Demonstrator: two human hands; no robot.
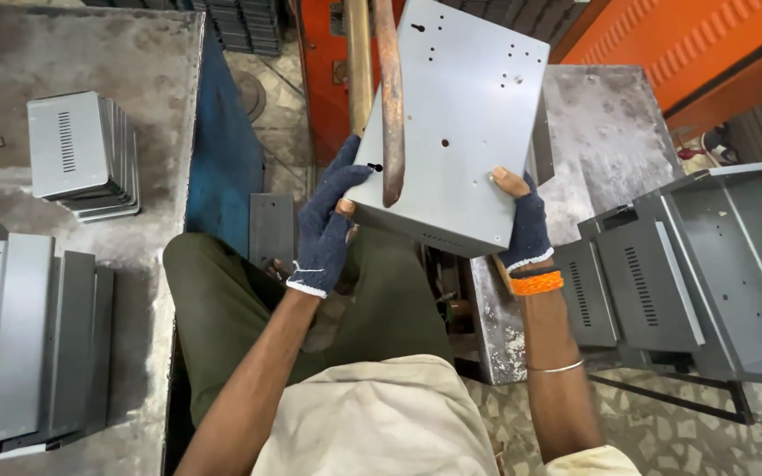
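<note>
Left hand (326,231) and right hand (522,227), both gloved with fingertips bare, clamp grey panel (456,123) by near corners, held up against rusty rod (390,106). Risk: sharp edge cuts fingertips; panel slips, skews on rod; contact point probably at hole, unclear

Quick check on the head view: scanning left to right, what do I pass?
Upright grey panels at the left edge → stack of vented grey covers → left hand in a dark glove → grey sheet-metal panel held by both hands → right hand → pile of grey metal housings.
</note>
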